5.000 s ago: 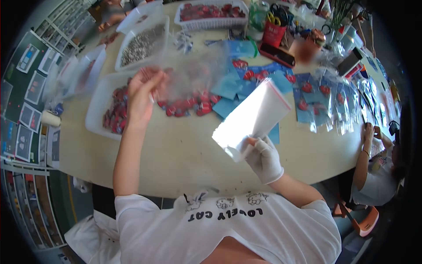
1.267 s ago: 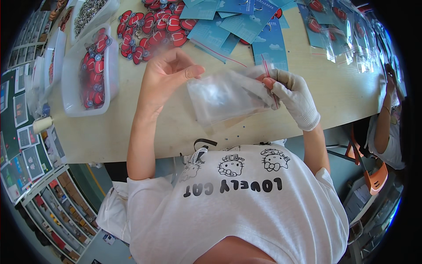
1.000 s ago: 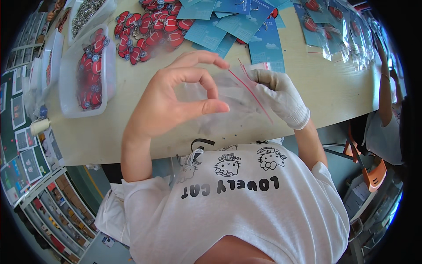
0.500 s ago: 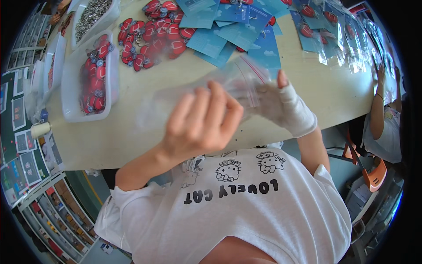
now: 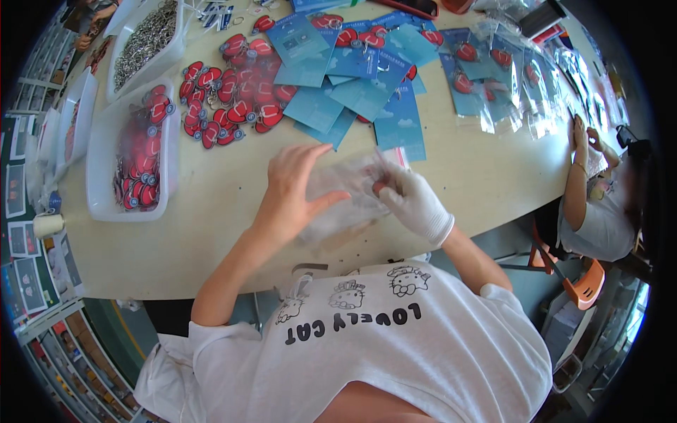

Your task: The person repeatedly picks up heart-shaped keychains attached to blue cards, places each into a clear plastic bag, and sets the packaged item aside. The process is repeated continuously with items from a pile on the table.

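My right hand (image 5: 417,203), in a white glove with bare fingertips, pinches a clear zip bag (image 5: 337,189) near its red-striped zip end. The bag hangs limp and slightly blurred over the front of the table. My bare left hand (image 5: 285,185) is at the bag's left side, thumb and fingers spread apart; whether it touches the plastic I cannot tell. Beyond the hands, blue cards (image 5: 315,106) lie in an overlapping heap, some with red flip-flop-shaped keychains on them. Several loose red keychains (image 5: 240,111) are piled to the left of the cards.
A white tub (image 5: 96,176) of red keychains stands at the left, with a tub of metal rings (image 5: 147,46) behind it. Bagged cards (image 5: 469,95) lie at the back right. A co-worker (image 5: 599,211) sits at the right edge, near an orange chair (image 5: 585,283).
My left hand has drawn back from across the bag and spread its fingers. My right hand has shifted lower, turned and closed on the zip end. The view has shifted slightly.
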Available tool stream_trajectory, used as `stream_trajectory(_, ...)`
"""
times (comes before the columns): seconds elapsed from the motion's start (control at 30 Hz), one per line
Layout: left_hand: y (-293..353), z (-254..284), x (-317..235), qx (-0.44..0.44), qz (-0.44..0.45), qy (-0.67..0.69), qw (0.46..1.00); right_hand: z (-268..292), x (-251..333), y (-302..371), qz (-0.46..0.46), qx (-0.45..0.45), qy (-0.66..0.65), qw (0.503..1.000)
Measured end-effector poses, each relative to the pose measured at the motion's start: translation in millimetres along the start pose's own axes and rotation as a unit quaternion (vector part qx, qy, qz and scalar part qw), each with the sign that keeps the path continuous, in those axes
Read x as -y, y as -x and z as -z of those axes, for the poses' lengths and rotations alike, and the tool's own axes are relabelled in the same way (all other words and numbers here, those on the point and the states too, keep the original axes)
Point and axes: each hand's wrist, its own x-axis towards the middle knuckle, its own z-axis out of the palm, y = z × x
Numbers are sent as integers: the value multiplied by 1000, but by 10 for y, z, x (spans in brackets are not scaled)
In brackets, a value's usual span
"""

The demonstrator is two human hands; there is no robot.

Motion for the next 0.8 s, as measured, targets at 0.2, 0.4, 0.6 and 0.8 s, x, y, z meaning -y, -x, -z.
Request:
stream_trajectory(0.2, -539, 353, 648, -98, 93, -60, 989, 141, 299, 44, 198, -224, 313, 902)
stream_trajectory(0.4, -896, 212, 976, -87, 9, -116, 989, 666, 794, -1678, 248, -195, 359, 879)
stream_trajectory(0.6, -994, 98, 997, -114, 77, -20, 990, 441, 727, -2894, 105, -233, 430, 866)
stream_trajectory(0.8, -1117, 392, 846, -172, 208, 471, 840, 330, 898, -2511, 309, -203, 93, 924)
